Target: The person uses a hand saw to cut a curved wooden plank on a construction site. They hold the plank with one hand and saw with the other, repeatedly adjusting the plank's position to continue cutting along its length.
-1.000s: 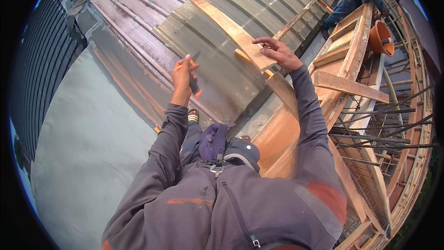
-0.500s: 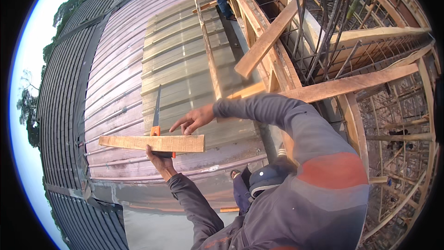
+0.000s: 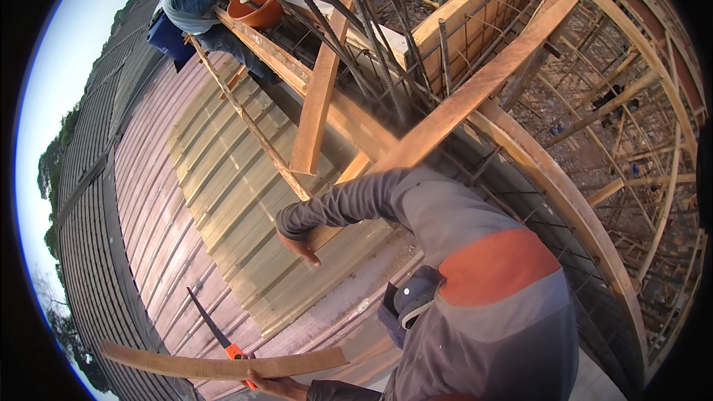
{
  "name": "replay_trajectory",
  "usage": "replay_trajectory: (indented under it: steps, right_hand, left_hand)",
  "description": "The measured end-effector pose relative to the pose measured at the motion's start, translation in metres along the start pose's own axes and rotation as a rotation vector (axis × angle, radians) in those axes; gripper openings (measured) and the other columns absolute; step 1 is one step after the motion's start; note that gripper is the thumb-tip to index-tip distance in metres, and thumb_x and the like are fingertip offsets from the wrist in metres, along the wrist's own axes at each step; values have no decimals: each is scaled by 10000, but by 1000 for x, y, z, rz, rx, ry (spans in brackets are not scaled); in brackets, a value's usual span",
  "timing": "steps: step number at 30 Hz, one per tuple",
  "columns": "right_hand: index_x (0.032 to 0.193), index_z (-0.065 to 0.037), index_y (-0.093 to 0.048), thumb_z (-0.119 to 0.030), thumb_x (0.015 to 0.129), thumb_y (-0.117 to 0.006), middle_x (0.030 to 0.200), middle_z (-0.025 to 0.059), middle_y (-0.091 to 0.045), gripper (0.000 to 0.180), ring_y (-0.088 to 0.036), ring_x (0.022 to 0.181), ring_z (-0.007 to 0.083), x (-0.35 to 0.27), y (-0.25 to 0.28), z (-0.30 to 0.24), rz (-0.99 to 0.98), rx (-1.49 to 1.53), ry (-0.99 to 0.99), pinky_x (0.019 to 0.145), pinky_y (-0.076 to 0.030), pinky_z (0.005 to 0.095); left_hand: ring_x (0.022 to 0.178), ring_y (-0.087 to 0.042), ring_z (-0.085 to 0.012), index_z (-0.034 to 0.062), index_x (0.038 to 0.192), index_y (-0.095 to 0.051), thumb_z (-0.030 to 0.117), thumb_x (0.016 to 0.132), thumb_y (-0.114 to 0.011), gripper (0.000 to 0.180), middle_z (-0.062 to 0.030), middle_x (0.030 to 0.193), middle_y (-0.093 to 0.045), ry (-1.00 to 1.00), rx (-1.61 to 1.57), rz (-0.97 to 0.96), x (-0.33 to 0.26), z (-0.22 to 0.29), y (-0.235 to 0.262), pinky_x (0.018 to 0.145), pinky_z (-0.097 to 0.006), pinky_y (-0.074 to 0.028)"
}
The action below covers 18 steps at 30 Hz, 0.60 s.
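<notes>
My left hand (image 3: 269, 385) at the bottom edge grips a short, slightly curved wooden plank (image 3: 223, 364) together with a hand saw (image 3: 210, 323) that has an orange handle. The saw's blade points up and to the left over the roof. My right hand (image 3: 300, 246), on a grey-sleeved arm, closes on the lower end of a long wooden plank (image 3: 475, 89). That plank slants up to the right across the rebar. My grey and orange top fills the lower right.
Corrugated metal roofing (image 3: 186, 200) slopes away on the left. Timber formwork (image 3: 572, 200) and rebar (image 3: 386, 37) fill the right and top. A person in blue (image 3: 194, 7) works at the top left beside an orange bucket (image 3: 256, 4). A thin batten (image 3: 249, 122) lies on the roof.
The view has swung. My left hand with the short plank and saw now sits lower in the picture. My right hand left the short plank and took the long plank's end.
</notes>
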State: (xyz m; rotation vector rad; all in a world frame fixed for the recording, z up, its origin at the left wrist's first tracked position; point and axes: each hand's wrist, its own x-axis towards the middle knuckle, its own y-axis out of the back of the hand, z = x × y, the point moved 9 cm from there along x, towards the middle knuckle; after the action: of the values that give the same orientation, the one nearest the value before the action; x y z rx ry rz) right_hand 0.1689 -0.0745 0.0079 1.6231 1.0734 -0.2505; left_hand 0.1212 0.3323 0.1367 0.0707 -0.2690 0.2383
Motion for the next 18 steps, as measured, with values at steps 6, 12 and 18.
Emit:
replay_trajectory:
  steps: [6, 12, 18]
  right_hand:
    - [1202, -166, -824, -452, 706, -915, 1211, 103, -779, 580, -748, 1033, 321, -1, -3, -5, 65, -12, 42, 880, -592, 513]
    - [1174, -158, -831, -420, 733, -904, 1170, 96, -788, 518, -749, 1021, 309, -13, 0, -18, 137, -28, 19, 855, -590, 530]
    - [1213, -153, -818, -446, 738, -908, 1198, 91, -781, 565, -744, 1026, 294, 18, -19, -3, 55, 96, 122, 885, -585, 501]
  left_hand:
    - [1148, -627, -230, 66, 1551, -437, 483, 968, -691, 761, -140, 1340, -629, 8, 48, -55, -19, 14, -39, 950, -420, -534]
    - [1123, -617, -217, 89, 1548, -434, 532, 941, -721, 804, -124, 1344, -616, 186, 73, -117, -35, -1, -71, 909, -422, -531]
    - [1098, -606, -204, 112, 1544, -431, 582, 914, -750, 848, -108, 1347, -603, 419, 97, -171, -56, -11, -116, 869, -425, -527]
